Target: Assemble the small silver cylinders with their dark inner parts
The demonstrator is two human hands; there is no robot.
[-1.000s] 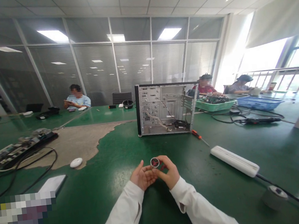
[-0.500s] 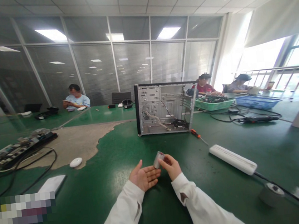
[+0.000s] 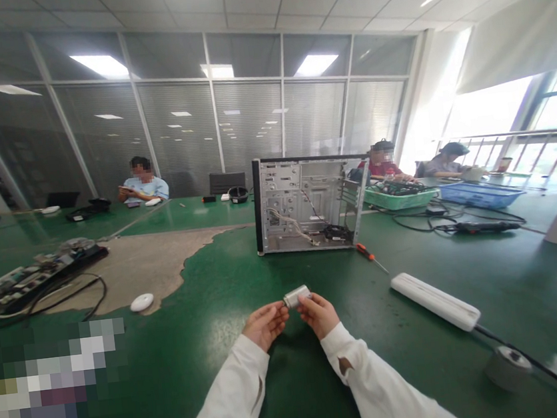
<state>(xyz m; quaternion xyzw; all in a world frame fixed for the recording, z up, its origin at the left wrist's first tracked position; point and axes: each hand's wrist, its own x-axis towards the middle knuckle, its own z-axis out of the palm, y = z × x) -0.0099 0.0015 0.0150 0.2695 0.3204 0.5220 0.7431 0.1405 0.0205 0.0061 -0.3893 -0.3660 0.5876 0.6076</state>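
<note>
A small silver cylinder is held above the green table, lying nearly level between my two hands. My right hand grips its right end between thumb and fingers. The bent fingers of my left hand are pinched together at its left end; a small dark part shows there, too small to name. Beyond my hands stands an open computer case, with cables and a dark part inside. An orange-handled screwdriver lies by the case's right front corner.
On the right lie a white power strip and a grey roll. A green basket and a blue basket stand farther back. Circuit boards with cables and a white disc are on the left. Several people sit around the table.
The silver cylinder has tilted from nearly upright to nearly level. My left hand has gone from flat, palm up, to fingers closed at the cylinder's left end.
</note>
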